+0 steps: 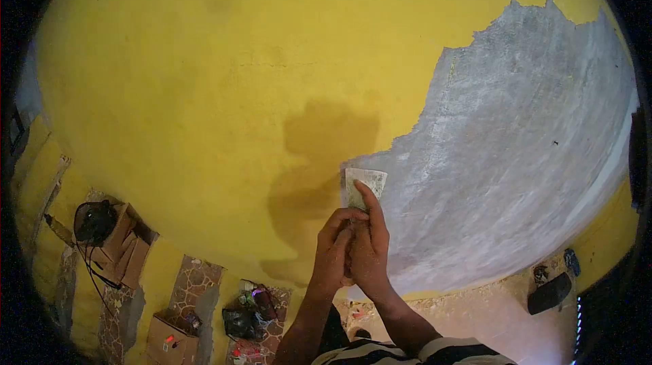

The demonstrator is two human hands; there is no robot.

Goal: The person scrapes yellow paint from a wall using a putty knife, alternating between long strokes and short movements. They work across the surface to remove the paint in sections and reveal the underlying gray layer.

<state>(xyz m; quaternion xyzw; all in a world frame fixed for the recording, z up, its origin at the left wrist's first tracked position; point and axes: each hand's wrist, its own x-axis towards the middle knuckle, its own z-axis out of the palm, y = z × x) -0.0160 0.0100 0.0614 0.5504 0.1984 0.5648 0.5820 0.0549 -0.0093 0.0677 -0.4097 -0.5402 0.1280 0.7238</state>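
Both my hands are together in front of the wall, low at the centre of the view. A flat, pale scraper blade [367, 177] points up from them, against the edge between the yellow paint [204, 93] and the bare grey patch [502, 127]. My left hand [333, 249] is closed round the scraper's handle, which the fingers mostly hide. My right hand [370, 249] is wrapped round it too, with its index finger stretched along the blade.
At the lower left, a cardboard box [129, 256] holds a black bag [95, 222] beside a dangling cable. Another box [170, 341] and a dark plastic bag [241, 322] are on the steps. A dark object [549, 294] lies on the floor at lower right.
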